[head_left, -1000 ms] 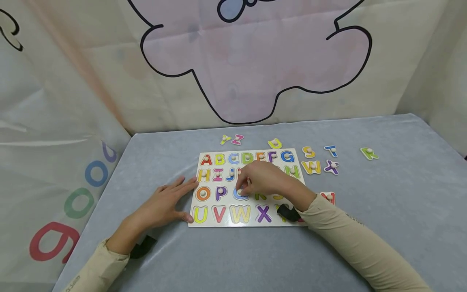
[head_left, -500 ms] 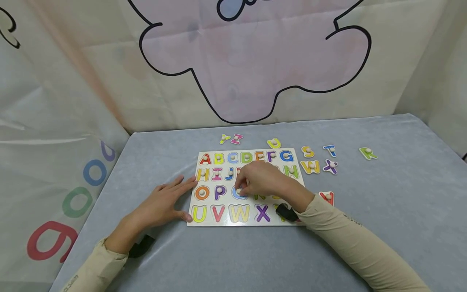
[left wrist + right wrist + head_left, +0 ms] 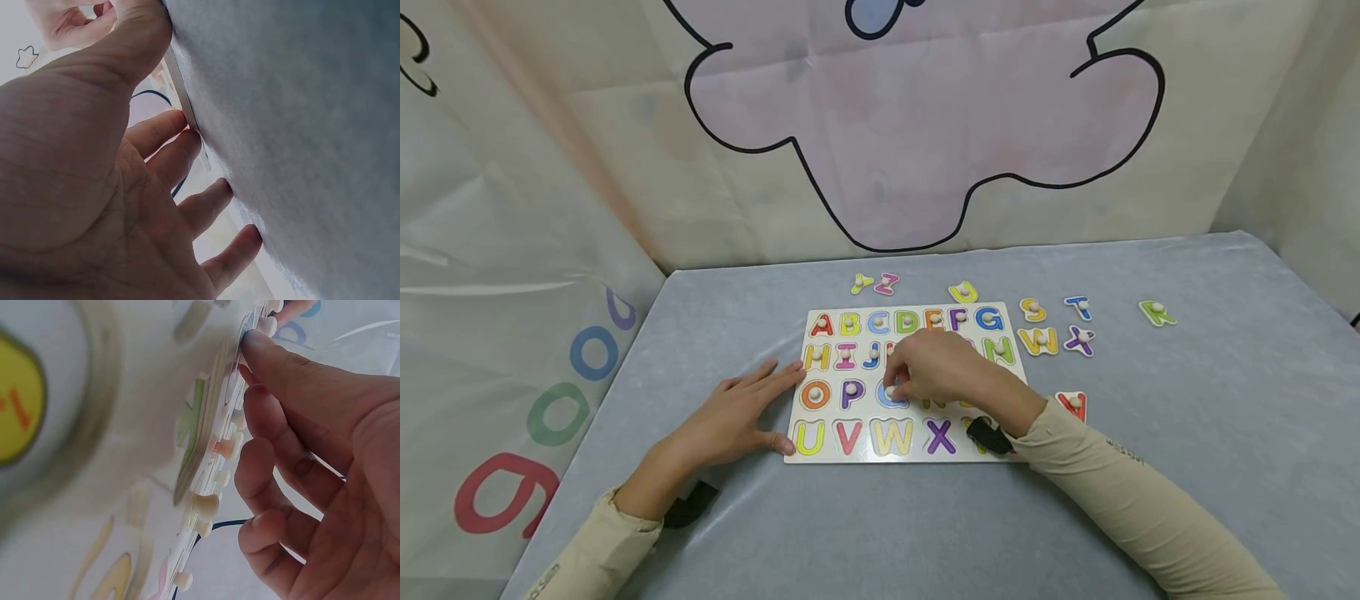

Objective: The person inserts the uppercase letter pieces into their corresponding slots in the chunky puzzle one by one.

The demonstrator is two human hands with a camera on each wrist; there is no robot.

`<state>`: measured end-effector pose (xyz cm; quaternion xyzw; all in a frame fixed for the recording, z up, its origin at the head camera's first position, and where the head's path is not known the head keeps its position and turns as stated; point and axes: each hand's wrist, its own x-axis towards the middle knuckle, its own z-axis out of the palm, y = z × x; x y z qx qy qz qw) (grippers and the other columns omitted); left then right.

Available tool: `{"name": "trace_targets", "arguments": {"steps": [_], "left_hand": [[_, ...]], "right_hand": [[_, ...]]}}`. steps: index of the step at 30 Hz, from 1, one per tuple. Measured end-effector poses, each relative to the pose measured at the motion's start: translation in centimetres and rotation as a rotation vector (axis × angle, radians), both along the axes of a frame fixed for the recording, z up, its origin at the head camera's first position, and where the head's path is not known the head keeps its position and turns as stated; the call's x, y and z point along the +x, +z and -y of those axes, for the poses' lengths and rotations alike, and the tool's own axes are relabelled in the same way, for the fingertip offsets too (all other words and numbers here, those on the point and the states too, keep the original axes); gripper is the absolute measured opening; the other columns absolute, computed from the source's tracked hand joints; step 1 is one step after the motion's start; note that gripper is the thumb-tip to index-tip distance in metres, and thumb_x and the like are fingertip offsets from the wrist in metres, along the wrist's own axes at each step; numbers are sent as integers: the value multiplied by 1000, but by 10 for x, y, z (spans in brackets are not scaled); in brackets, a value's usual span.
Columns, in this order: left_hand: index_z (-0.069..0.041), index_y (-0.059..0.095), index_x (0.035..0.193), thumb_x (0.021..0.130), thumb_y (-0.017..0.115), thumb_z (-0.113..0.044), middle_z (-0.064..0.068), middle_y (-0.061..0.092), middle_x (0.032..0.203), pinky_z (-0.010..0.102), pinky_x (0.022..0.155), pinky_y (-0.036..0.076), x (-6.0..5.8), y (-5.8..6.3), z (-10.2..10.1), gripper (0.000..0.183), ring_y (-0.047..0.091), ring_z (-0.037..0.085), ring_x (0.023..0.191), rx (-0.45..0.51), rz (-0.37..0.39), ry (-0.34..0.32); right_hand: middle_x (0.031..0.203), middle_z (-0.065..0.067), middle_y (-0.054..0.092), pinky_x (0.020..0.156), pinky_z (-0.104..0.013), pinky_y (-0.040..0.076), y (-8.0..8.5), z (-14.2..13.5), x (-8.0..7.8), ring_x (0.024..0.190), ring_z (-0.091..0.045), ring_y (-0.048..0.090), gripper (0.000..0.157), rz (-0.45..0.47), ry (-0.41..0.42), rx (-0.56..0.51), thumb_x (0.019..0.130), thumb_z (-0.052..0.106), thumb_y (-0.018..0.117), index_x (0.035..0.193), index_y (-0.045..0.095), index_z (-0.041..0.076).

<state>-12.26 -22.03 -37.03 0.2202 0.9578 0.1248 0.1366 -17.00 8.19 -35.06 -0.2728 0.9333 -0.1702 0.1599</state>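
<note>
A white alphabet puzzle board lies on the grey cloth, with knobbed letter pieces in its upper rows. My left hand rests at the board's left edge, fingers spread; in the left wrist view the fingertips touch that edge. Over the third row, my right hand pinches a blue Q piece, which sits at its slot and is partly covered. In the right wrist view the thumb is at the board's surface and the other fingers curl. The hand hides part of the second and third rows.
Loose letter pieces lie round the board: Y, Z and U behind; S, T, W, X, R and red V at the right. Bottom-row slots U to X show no knobs.
</note>
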Motion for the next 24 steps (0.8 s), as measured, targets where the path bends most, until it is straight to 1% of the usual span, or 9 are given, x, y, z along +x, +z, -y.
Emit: {"name": "trace_targets", "arguments": {"steps": [4,10,12,17,24], "left_hand": [[-23,34,156,68,83,-54,2,36,162,64,110,28,-1,1,0,106,28,37,151,-3,-1,-1],[-24,33,157,68,84,-52,1,35,162,64,111,27,-1,1,-1,107,26,35,152,-3,10,3],[-24,32,157,68,84,-52,1,35,162,63,112,27,-1,1,-2,107,26,35,152,-2,12,4],[-24,32,157,68,84,-52,1,35,162,64,112,27,-2,1,-2,107,25,35,152,-2,12,3],[-24,31,157,68,84,-52,0,34,163,64,112,27,-1,1,-2,108,25,35,153,0,15,7]], "right_hand": [[69,13,60,63,-28,39,0,-1,-1,69,-7,54,11,1,10,-14,82,32,82,92,79,30],[74,12,62,62,-28,39,7,-7,-4,70,-9,53,27,41,10,-33,82,33,82,108,78,27],[76,11,63,64,-28,39,13,-13,-7,72,-10,54,29,43,4,-50,83,33,81,111,77,26],[80,9,65,65,-28,43,28,-29,-13,75,-12,56,26,7,-6,-88,85,31,79,111,78,25],[85,4,68,66,-29,46,51,-63,-23,80,-16,57,27,-61,-89,-146,88,29,76,115,77,21]]}}
